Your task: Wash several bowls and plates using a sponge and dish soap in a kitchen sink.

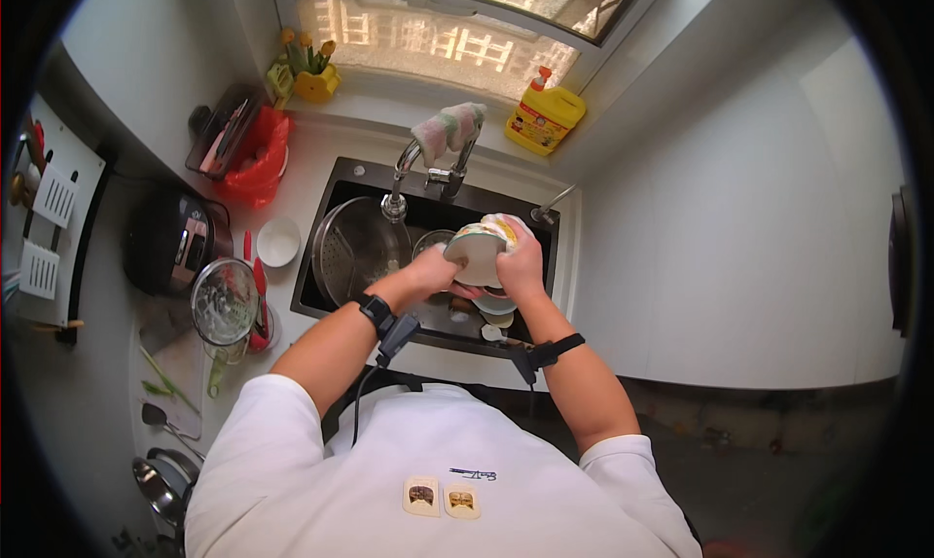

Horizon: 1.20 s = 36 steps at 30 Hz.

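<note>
My left hand (436,267) grips the lower left rim of a pale bowl (478,260), tilted over the black sink (430,329). My right hand (522,262) presses a soapy white and yellow cloth or sponge (499,226) against the bowl's upper right rim. Below the hands, another pale bowl (496,305) and a white spoon (493,332) lie in the sink, partly covered by my hands and the held bowl. At the sink's left leans a large round steel pan or steamer (350,255). Behind it, a glass bowl or lid (432,241) is partly hidden.
A chrome faucet (395,206) with a draped cloth (446,129) arches over the sink. Yellow detergent (543,124) stands on the sill. On the left counter are a white bowl (278,242), a glass bowl (224,301), a rice cooker (179,244) and a red bag (259,167).
</note>
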Each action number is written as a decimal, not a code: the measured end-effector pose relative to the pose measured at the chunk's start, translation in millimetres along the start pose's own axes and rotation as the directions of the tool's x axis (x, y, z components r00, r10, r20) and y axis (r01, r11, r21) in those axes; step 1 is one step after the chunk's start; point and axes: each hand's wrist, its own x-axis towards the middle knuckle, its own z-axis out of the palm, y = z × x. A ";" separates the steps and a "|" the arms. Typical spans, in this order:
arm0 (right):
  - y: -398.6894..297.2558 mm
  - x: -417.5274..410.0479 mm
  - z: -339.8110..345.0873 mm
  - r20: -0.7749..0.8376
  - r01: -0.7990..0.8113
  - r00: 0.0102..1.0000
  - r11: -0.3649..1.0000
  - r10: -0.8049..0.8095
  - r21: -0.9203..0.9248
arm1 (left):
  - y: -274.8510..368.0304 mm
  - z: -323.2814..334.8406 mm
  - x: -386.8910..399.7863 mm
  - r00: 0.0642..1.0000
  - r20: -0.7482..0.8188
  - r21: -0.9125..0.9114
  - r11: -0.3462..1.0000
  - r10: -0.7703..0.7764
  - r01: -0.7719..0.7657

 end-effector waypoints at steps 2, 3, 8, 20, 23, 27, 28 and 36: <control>-24.4 10.3 -16.8 0.165 0.167 0.977 0.969 -0.137 -0.185 | 22.0 -2.9 -1.1 1.000 -0.012 0.412 0.911 0.020 -0.013; -34.4 18.9 -18.1 0.332 0.358 0.909 0.880 -0.253 -0.311 | 36.2 -5.2 -1.0 0.999 -0.007 0.657 0.753 0.036 -0.022; -39.4 26.7 -0.1 0.404 0.363 0.894 0.839 -0.192 -0.405 | 24.0 -14.8 24.5 0.979 -0.062 0.891 0.453 0.194 -0.033; -37.8 20.3 13.8 0.415 0.454 0.866 0.787 -0.279 -0.417 | 2.7 -8.9 26.8 0.911 0.052 0.965 0.215 0.410 -0.151; -30.8 19.4 3.5 0.348 0.337 0.917 0.848 -0.197 -0.408 | 5.8 -7.4 25.3 0.931 -0.031 0.963 0.260 0.363 -0.069; 1.6 0.8 6.1 -0.006 -0.059 0.998 0.997 0.059 0.055 | -19.8 -7.3 16.3 0.982 -0.188 -0.006 1.000 0.014 -0.015; -4.7 -1.3 5.6 -0.008 0.071 0.997 0.997 -0.071 -0.022 | -25.7 -13.0 17.4 0.987 -0.131 0.131 0.988 0.094 -0.077; -25.2 18.3 14.2 0.410 0.363 0.897 0.802 -0.163 -0.475 | -3.6 -8.8 24.0 0.940 -0.013 0.944 0.314 0.341 -0.100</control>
